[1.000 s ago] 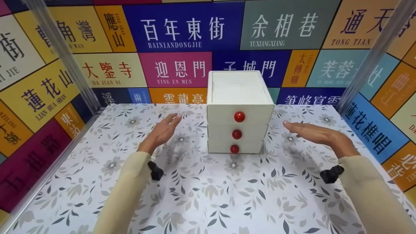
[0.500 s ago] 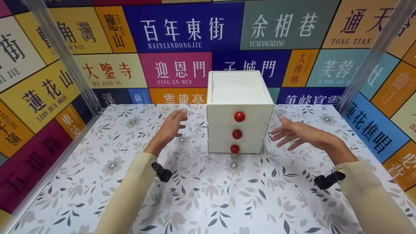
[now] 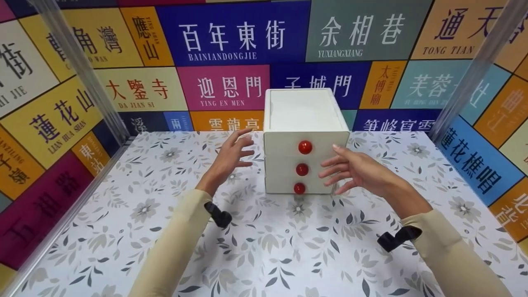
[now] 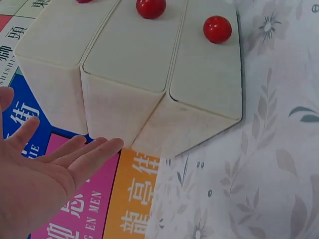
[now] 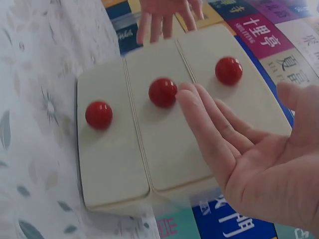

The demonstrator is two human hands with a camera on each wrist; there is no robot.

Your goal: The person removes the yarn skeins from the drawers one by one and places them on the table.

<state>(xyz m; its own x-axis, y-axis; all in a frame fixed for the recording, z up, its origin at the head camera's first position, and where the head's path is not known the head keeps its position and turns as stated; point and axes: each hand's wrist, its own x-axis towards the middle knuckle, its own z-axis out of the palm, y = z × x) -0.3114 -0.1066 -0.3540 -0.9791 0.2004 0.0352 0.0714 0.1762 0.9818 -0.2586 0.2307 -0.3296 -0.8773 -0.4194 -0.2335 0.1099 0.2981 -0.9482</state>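
A white cabinet (image 3: 305, 111) of three stacked drawers stands at the back of the table, all drawers closed. Each drawer front has a round red knob (image 3: 305, 147). Left of the cabinet, my left hand (image 3: 229, 159) hovers with fingers spread and holds nothing; in the left wrist view its fingers (image 4: 99, 149) are near the cabinet's side wall. My right hand (image 3: 359, 169) is in front of the cabinet's right part, fingers extended toward the knobs and holding nothing. From the right wrist view, its fingertips appear close to the middle knob (image 5: 163, 92); contact cannot be told.
A white cloth with grey flowers and leaves covers the table (image 3: 268, 255). Colourful panels (image 3: 231, 33) with large characters form the back and side walls. Clear corner posts (image 3: 93, 70) stand at left and right. Both wrists wear small black cameras (image 3: 398, 238).
My right hand has moved left, from beside the cabinet to before its front, and its fingers have spread. My left hand has shifted right and forward, closer to the cabinet.
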